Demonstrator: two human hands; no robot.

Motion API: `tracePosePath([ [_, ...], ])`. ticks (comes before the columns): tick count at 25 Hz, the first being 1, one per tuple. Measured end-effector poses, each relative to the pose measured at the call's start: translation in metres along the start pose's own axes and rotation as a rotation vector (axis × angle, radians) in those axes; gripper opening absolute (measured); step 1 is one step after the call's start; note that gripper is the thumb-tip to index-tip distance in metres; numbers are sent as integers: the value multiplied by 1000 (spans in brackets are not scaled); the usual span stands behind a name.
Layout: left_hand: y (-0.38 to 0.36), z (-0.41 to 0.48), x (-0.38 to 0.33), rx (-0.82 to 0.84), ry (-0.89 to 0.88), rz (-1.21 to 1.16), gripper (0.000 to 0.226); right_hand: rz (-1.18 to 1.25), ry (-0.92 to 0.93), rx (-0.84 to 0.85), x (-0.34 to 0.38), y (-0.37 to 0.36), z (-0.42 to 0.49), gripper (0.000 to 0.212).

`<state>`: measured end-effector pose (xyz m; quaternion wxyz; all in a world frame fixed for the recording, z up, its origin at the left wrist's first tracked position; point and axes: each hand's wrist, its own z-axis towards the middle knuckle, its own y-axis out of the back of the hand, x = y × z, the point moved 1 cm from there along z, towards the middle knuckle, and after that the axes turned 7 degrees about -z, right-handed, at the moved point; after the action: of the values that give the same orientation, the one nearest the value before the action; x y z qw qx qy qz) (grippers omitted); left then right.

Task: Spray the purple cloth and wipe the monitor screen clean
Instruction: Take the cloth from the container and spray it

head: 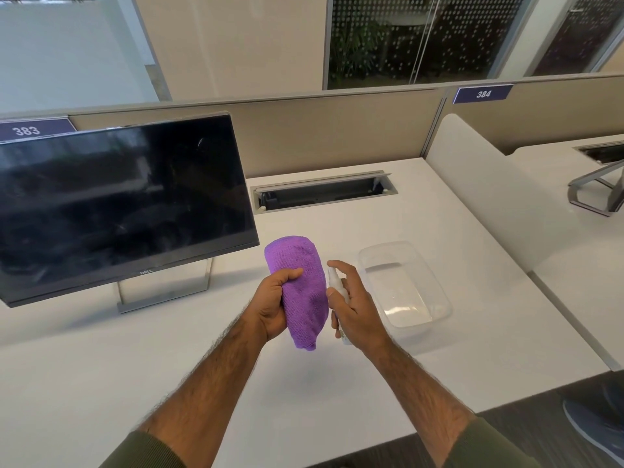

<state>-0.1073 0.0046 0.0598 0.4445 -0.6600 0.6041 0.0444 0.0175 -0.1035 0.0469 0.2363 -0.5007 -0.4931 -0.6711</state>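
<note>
The left hand (275,304) grips a folded purple cloth (300,285) above the white table (304,393), thumb laid across its front and fingers curled behind, so the cloth stands nearly upright, just in front of the monitor's lower right corner. The right hand (354,310) is wrapped round a small white spray bottle (337,287), forefinger resting on top of its nozzle, which faces the cloth from just beside it. The monitor (118,204) stands to the left on the table, its screen dark and tilted. A clear plastic tub (435,292) sits on the table just right of the right hand. A cable tray (324,192) lies open behind.
</note>
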Motion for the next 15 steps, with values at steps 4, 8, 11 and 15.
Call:
tracePosePath([
  [4,-2,0,-1,8,8,7,41,7,15,25,9,4,-1,30],
  [8,-4,-2,-3,19,8,0,39,14,8,28,16,8,0,47],
  [11,-5,-2,-3,24,9,-2,34,-56,48,19,16,8,1,53],
  [15,-5,-2,-2,24,4,-10,31,-195,95,6,13,8,6,55],
])
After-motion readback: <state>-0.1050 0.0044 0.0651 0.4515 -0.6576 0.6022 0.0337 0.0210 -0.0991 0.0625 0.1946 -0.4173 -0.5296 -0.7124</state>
